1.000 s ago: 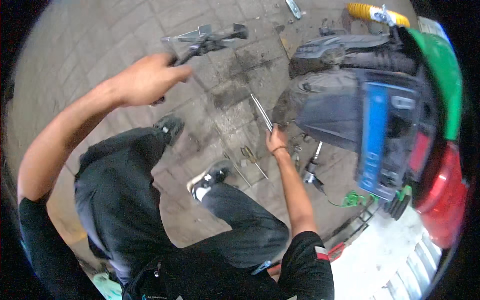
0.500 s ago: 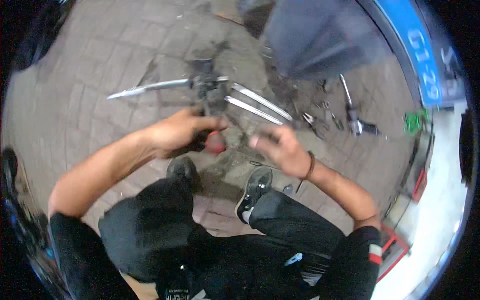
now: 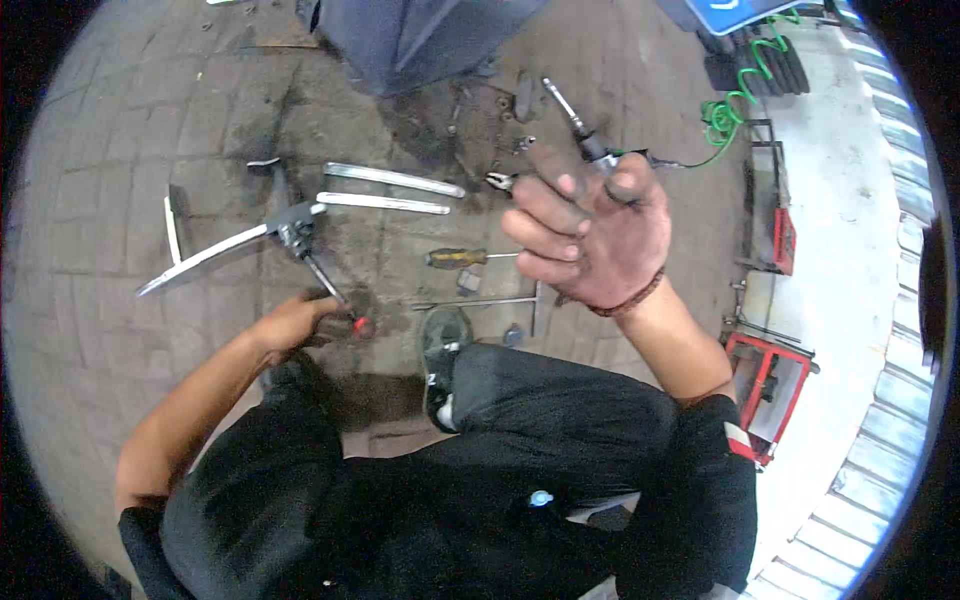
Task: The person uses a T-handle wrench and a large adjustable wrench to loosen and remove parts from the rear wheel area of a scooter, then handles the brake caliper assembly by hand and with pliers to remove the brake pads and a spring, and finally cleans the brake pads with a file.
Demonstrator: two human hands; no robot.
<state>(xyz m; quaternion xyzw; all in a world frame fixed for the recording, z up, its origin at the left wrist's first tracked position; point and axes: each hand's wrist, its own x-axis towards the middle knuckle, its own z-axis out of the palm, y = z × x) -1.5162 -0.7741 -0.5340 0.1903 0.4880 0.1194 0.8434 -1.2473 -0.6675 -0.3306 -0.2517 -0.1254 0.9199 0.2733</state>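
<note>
My left hand (image 3: 295, 328) is low on the left, its fingers closed around a dark metal rod (image 3: 322, 276) near its red end (image 3: 361, 325). That rod runs up to a bracket (image 3: 293, 232) joined to a long, curved silver bar (image 3: 205, 262). Part of the grip is hidden behind the fingers. My right hand (image 3: 600, 230) is raised, its blackened palm turned up and its fingers loosely curled and apart, with nothing in it. Behind it lie pliers (image 3: 499, 181) and a dark-and-silver tool (image 3: 592, 142), both partly covered.
Two silver strips (image 3: 390, 180) lie on the paving beyond my knees. Closer are a yellow-handled screwdriver (image 3: 455, 258) and a thin T-shaped rod (image 3: 480, 302). A green coiled hose (image 3: 722, 125) and a red frame (image 3: 768, 390) stand at right; a dark covered bulk (image 3: 400, 45) stands ahead.
My right hand has come up and turned palm upward. My left hand and the rod appear farther left and lower. The whole view has shifted, bringing the screwdriver into sight.
</note>
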